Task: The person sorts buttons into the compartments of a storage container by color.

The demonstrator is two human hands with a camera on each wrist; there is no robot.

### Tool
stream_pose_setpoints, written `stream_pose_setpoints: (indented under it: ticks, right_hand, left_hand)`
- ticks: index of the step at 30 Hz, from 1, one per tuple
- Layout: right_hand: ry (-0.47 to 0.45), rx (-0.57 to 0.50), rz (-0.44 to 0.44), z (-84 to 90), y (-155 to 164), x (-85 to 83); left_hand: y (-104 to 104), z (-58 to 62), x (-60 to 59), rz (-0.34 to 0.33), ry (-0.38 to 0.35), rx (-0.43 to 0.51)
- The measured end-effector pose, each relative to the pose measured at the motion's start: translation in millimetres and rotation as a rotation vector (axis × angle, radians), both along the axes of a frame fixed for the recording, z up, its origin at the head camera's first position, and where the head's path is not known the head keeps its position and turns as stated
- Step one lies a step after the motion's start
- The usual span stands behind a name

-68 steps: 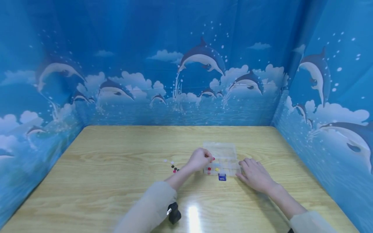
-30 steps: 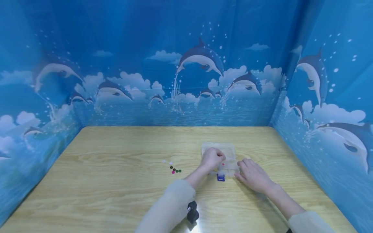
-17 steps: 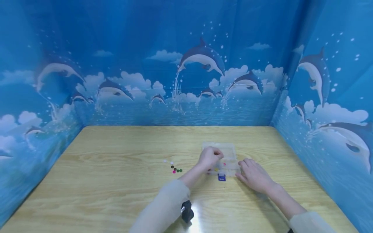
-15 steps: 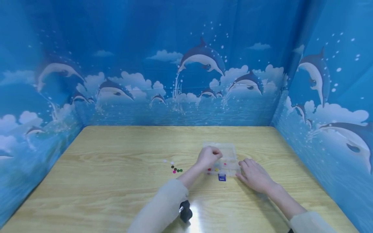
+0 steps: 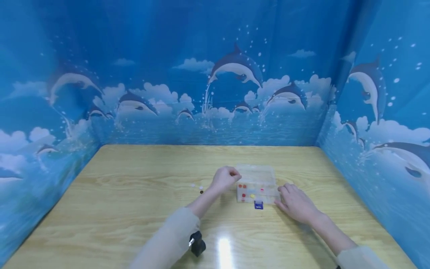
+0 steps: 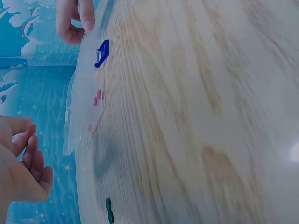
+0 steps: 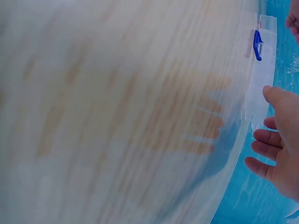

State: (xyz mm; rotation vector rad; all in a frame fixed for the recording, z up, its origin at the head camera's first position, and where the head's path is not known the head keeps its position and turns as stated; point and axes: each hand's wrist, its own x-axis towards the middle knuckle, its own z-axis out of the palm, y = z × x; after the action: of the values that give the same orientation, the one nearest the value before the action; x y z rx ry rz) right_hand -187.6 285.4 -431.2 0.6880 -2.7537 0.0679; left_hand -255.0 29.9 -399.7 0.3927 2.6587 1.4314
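A clear plastic compartment box (image 5: 240, 198) stands on the table with its lid (image 5: 256, 173) tipped back and a blue latch (image 5: 258, 205) at its front. Inside lie two orange buttons (image 5: 244, 186), a red button (image 5: 243, 195), a yellow button (image 5: 252, 196) and a pink button (image 5: 262, 189). My left hand (image 5: 224, 178) hovers at the box's left side, fingers loosely bent, with nothing seen between thumb and fingertips in the left wrist view. My right hand (image 5: 295, 201) rests at the box's right end, thumb (image 7: 274, 94) against it and fingers relaxed.
Left of the box lie loose buttons: two white buttons (image 5: 201, 187) and a black button (image 5: 201, 192). My left forearm covers others in the head view; green buttons (image 6: 109, 210) show in the left wrist view. A dolphin-print curtain (image 5: 215, 123) closes off the table's back and sides.
My left hand first held a red button at the box, then moved right over it, then withdrew left. A pink button now lies in the box; the orange buttons are uncovered. The right hand stayed.
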Motion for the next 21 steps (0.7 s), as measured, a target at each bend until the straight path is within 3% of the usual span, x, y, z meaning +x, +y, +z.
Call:
stream_pose_setpoints:
  ticks: [9, 21]
  right_hand:
    - [-0.001, -0.004, 0.003, 0.6, 0.9, -0.6]
    - [-0.004, -0.001, 0.001, 0.4, 1.2, 0.1]
  left_hand:
    - [-30.8, -7.2, -2.2, 0.049, 0.027, -0.045]
    - [-69.9, -15.2, 6.2, 0.107, -0.07, -0.043]
